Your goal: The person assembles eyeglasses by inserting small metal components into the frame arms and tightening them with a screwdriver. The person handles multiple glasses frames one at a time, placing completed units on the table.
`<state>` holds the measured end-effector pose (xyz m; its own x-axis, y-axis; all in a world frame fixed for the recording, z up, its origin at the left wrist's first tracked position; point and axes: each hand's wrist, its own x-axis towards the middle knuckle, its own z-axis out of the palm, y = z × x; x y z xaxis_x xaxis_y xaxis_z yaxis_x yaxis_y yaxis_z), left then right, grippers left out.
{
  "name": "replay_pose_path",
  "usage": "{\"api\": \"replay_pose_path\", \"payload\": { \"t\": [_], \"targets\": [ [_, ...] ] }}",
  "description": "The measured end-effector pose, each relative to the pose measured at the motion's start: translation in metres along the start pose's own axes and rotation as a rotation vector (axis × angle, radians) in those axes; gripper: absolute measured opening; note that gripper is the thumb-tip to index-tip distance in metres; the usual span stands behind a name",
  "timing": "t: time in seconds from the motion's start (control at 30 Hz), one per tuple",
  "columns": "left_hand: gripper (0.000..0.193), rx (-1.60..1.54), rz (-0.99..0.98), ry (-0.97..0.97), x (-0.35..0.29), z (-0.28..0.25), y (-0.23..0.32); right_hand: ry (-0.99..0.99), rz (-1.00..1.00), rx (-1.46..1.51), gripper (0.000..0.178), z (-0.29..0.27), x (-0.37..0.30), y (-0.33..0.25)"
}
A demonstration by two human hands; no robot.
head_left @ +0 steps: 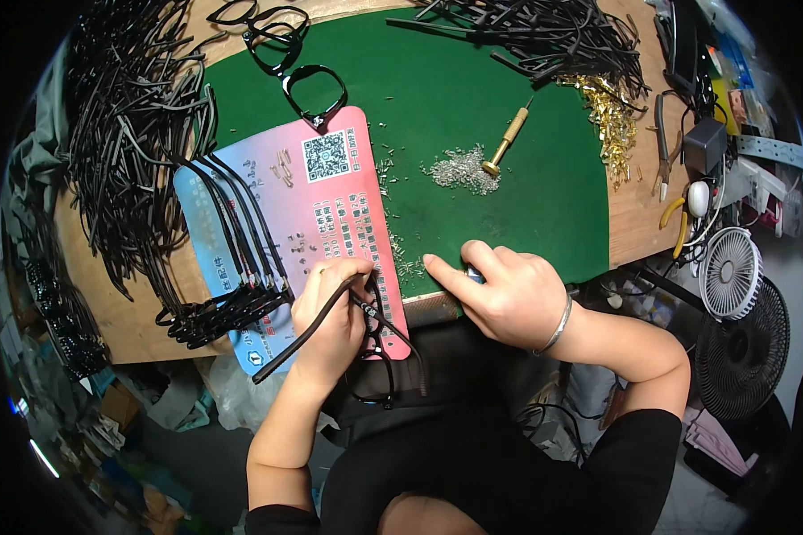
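Observation:
My left hand (pixel 332 308) is closed around a black eyeglass frame (pixel 281 357), whose temples stick out on both sides and whose rims hang below the fingers. My right hand (pixel 517 299) rests at the near edge of the green mat (pixel 544 214). Its index finger stretches toward some tiny loose screws (pixel 409 266), while the other fingers curl over a small blue thing (pixel 475 275), mostly hidden. Beneath my left hand lies a pink and blue printed sheet (pixel 375 223). Several black eyeglass temples (pixel 241 223) lie side by side on it, left of that hand.
A brass screwdriver (pixel 509 138) leans on a pile of small silver screws (pixel 459 174). Black glasses frames (pixel 319 122) lie at the far side. Heaps of dark temples (pixel 125 134) fill the left. Gold pieces (pixel 614 125), pliers (pixel 661 147) and a white fan (pixel 730 272) are at the right.

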<state>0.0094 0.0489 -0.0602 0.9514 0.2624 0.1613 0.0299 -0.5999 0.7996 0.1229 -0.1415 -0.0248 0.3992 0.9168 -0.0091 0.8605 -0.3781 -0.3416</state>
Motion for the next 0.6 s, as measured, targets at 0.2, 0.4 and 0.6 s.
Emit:
{"api": "replay_pose_path", "payload": {
  "t": [0.2,0.4,0.6],
  "targets": [
    [0.039,0.002,0.006,0.0,0.0021,0.0002,0.0,0.024,0.044,-0.029,0.044,0.0035,0.0013,-0.0038],
    [0.038,0.028,-0.034,0.04,0.0004,0.006,0.0054,0.065,0.087,-0.03,0.044,0.0043,0.0031,-0.0063],
    [0.038,-0.003,-0.023,0.027,-0.0005,0.0055,0.0039,0.076,0.076,-0.097,0.046,0.008,0.0058,-0.0084]
  ]
}}
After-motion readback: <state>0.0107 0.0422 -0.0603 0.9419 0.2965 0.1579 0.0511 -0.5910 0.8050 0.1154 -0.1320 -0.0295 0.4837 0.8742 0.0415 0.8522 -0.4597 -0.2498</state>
